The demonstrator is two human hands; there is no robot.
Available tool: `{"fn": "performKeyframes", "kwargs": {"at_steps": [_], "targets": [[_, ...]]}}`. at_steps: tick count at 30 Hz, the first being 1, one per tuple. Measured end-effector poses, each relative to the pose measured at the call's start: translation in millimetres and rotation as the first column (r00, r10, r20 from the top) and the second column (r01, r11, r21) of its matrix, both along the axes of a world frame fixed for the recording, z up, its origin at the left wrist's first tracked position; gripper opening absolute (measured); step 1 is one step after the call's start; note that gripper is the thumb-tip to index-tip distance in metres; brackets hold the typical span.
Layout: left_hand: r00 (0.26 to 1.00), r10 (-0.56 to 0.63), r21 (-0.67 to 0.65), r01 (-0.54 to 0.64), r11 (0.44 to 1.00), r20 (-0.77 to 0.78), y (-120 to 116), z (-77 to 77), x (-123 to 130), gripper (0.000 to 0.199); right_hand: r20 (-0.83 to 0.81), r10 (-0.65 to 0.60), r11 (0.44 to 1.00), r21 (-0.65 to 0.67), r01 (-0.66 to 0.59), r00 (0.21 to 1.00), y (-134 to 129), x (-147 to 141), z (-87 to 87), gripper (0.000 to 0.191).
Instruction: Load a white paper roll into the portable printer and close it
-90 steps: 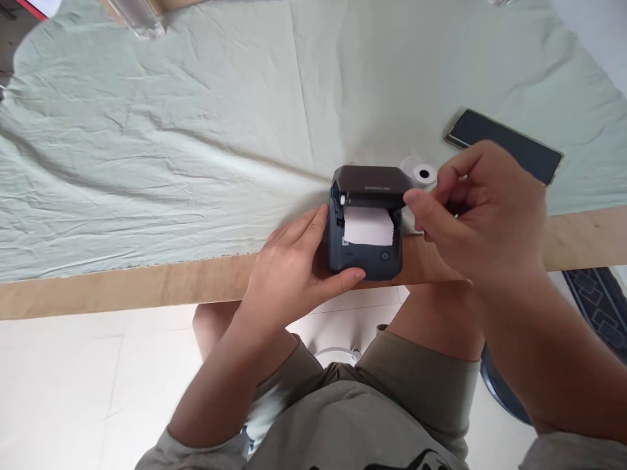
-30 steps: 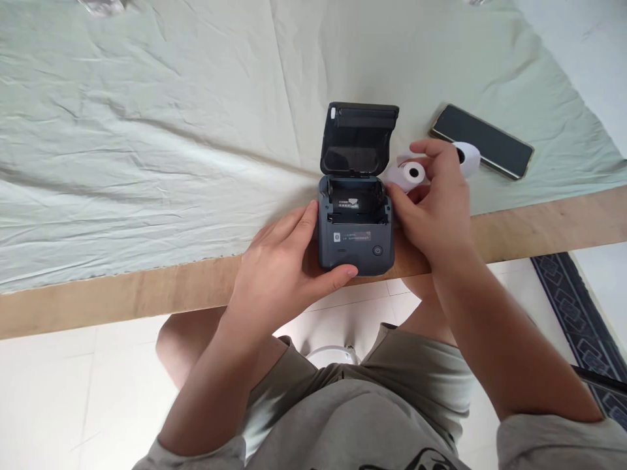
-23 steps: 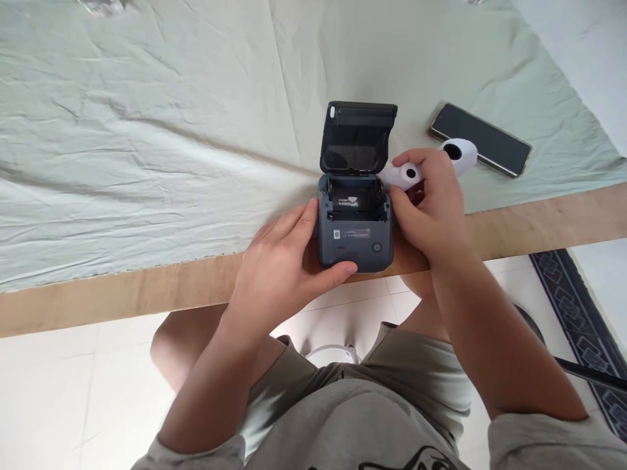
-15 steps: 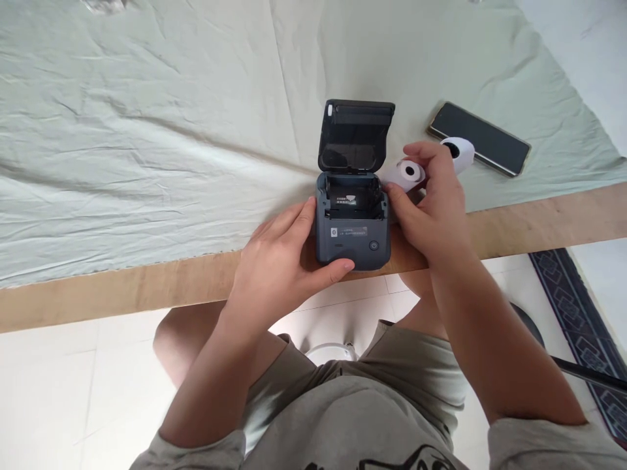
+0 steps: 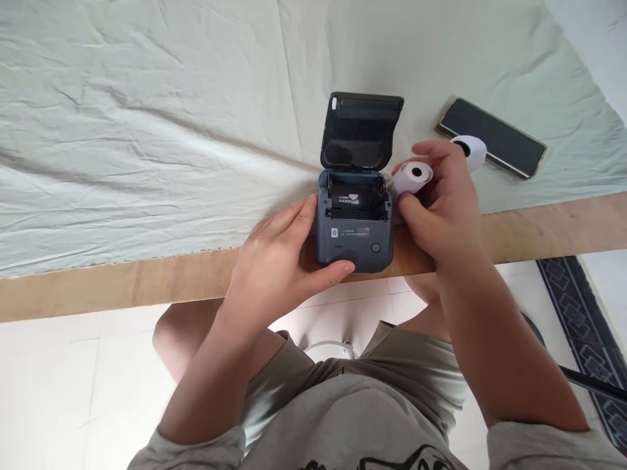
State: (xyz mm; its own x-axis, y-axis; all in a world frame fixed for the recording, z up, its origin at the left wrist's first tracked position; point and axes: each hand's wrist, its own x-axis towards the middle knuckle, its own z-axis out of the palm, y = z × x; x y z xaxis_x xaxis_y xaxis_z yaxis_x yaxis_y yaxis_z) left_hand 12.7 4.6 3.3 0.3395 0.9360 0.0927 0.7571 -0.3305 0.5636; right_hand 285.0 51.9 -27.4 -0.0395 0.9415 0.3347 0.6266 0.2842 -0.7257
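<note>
A dark blue-grey portable printer (image 5: 353, 251) rests at the table's front edge, its black lid (image 5: 360, 134) raised. The paper bay inside is bare, with a small label on its floor. Around the printer's left side and front corner is my left hand (image 5: 274, 261), fingers along the side and thumb across the front. My right hand (image 5: 443, 209) pinches a white paper roll (image 5: 411, 177) between thumb and fingers, just right of the bay. A second white paper roll (image 5: 475, 153) lies beyond that hand, partly hidden by it.
A smartphone (image 5: 492, 137) with a dark screen lies behind the second roll. Pale green wrinkled cloth (image 5: 147, 143) covers the table, and a bare wooden strip (image 5: 122, 284) runs along its front edge. My legs are under that edge.
My right hand has moved slightly right with the paper roll, opening a little more space from the printer. My left hand keeps its place on the printer. The view has shifted slightly.
</note>
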Motion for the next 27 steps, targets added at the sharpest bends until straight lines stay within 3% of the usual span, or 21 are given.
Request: {"fn": "performKeyframes", "kwargs": {"at_steps": [4,10,16,19,22,25,27], "targets": [[1.0,-0.008,0.003,0.008,1.0,0.0,0.3,0.3,-1.4,0.085,0.105,-0.053,0.998,0.042,0.049,0.993,-2.7,-3.8,5.9,0.037],[1.0,-0.015,0.006,0.015,1.0,-0.007,1.5,-1.1,-2.6,0.084,0.035,0.032,0.998,0.057,-0.034,0.999,-3.0,-2.0,1.4,0.066],[1.0,-0.016,0.0,0.016,1.0,-0.018,1.4,-0.2,-1.7,0.087,0.227,-0.027,0.996,0.087,0.007,0.973,-2.8,-2.6,8.5,0.06],[1.0,-0.019,0.006,0.019,1.0,-0.017,0.6,-0.2,-1.1,0.087,0.167,-0.029,0.996,0.092,0.014,0.986,-3.1,-1.7,2.5,0.06],[1.0,-0.018,0.007,0.018,1.0,0.003,-0.5,-1.2,-0.4,0.088,-0.044,-0.013,0.989,0.15,0.019,0.999,-5.7,-1.4,-1.5,0.061],[0.999,-0.014,-0.006,0.014,1.0,0.034,-1.0,-2.0,-0.1,0.089,-0.147,0.053,0.945,0.328,-0.002,0.988,-12.8,-6.0,12.8,0.044],[0.999,-0.02,-0.012,0.021,1.0,0.047,-0.9,-2.2,-0.2,0.091,-0.068,0.095,0.913,0.402,-0.06,0.993,-17.9,-12.2,31.7,0.034]]}}
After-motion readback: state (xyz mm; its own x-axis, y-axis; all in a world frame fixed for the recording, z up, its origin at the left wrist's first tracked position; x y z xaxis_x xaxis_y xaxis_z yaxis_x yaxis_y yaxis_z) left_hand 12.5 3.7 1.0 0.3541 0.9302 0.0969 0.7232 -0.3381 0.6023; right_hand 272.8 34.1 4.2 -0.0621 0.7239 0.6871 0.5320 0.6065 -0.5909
